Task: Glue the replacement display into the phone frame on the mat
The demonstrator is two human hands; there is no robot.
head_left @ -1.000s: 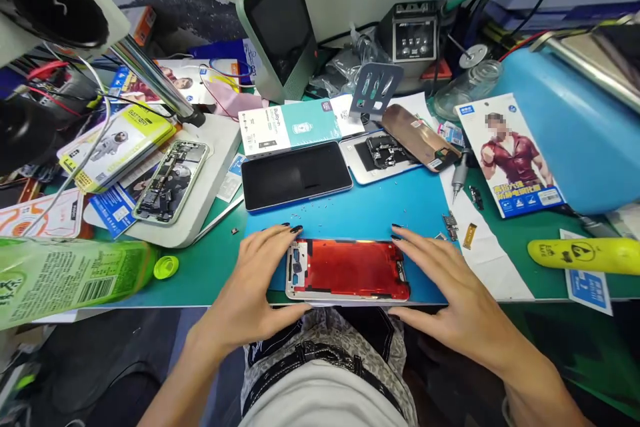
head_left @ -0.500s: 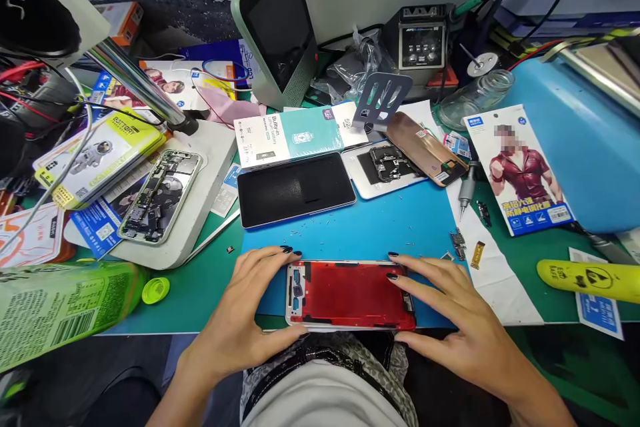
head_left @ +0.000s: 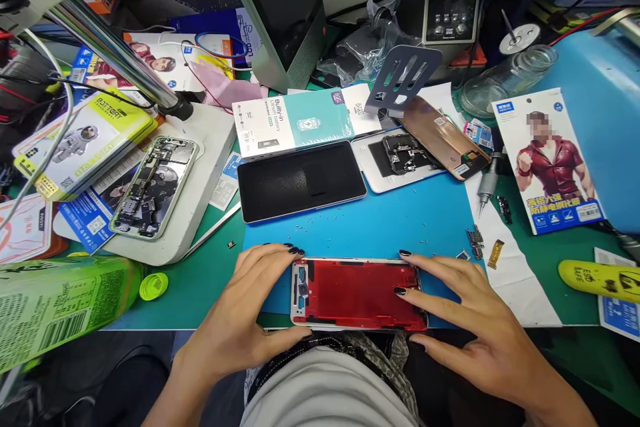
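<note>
A phone frame point(head_left: 360, 290) with a red inner face and a white rim lies flat at the front edge of the blue mat point(head_left: 380, 220). My left hand point(head_left: 250, 310) grips its left end, fingertips on the far edge and thumb at the near edge. At the other end, my right hand point(head_left: 473, 310) spans the frame between index finger and thumb, while another fingertip rests on the red face. Beyond it lies a dark phone screen point(head_left: 303, 181). A white phone back point(head_left: 383, 170) with metal parts on it sits further right.
A boxed battery point(head_left: 300, 120) and a display stand point(head_left: 280, 20) are behind. To the left are an opened phone point(head_left: 155, 187), a green bottle point(head_left: 65, 307) and its cap point(head_left: 153, 286). Small parts point(head_left: 475, 242), a grey pen-like tool point(head_left: 489, 183) and yellow-handled tweezers point(head_left: 600, 279) lie right.
The head view has shifted and come slightly closer. A finger of my right hand has slid a little toward me over the red face. Both hands stay on the frame.
</note>
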